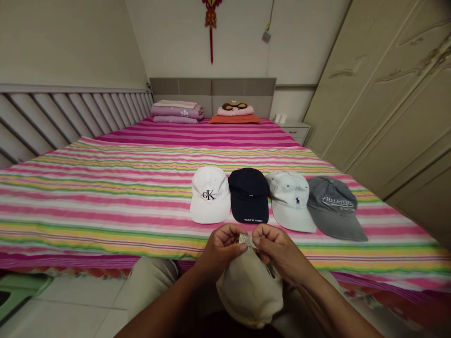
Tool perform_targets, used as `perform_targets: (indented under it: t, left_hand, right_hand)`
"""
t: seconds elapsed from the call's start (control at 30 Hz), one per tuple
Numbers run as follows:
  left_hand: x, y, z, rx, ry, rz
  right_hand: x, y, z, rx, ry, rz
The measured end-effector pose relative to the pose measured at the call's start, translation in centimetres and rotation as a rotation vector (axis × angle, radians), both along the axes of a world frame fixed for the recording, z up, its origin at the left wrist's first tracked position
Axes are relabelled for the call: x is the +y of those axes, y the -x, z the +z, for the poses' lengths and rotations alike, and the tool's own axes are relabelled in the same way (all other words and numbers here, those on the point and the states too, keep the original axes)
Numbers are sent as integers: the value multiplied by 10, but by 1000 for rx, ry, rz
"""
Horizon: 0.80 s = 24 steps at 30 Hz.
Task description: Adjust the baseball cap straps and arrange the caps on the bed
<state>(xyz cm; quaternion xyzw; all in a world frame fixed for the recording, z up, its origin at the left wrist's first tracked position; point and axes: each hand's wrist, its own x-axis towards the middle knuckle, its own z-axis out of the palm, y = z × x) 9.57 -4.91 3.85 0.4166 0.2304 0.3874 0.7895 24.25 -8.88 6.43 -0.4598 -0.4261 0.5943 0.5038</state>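
Note:
A beige baseball cap [250, 288] hangs in front of me, its back strap and metal buckle [244, 238] pinched between my hands. My left hand [223, 246] is closed on the buckle side, thumb and fingertips pressed together. On the other side, my right hand [278, 251] grips the strap's end. Beyond them on the bed lies a row of caps: a white cap [210, 209], a dark navy cap [249, 188], a pale cap with a small blue logo [291, 197] and a grey cap [333, 206] with lettering.
The striped bedspread [105, 197] spreads ahead. Folded purple bedding [176, 112] and a pink pillow [235, 111] sit by the headboard [243, 89]. A wardrobe [387, 103] stands on the right, a bed rail [70, 112] on the left. Near the floor is a green stool [24, 286].

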Motion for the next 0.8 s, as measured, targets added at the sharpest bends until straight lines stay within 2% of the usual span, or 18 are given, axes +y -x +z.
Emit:
perform_targets:
  t: [0.17, 0.37, 0.63, 0.8]
  left_hand:
    - [1, 0, -1, -9, -20, -1]
    - [1, -3, -1, 16, -36, 6]
    - [-1, 0, -4, -23, -8, 32]
    - [-2, -1, -3, -2, -1, -7]
  right_hand:
    - [0, 2, 2, 77, 21, 8]
    - [0, 3, -7, -9, 3, -62]
    - [-2, 0, -3, -45, 14, -11]
    - [-1, 2, -2, -63, 13, -3]
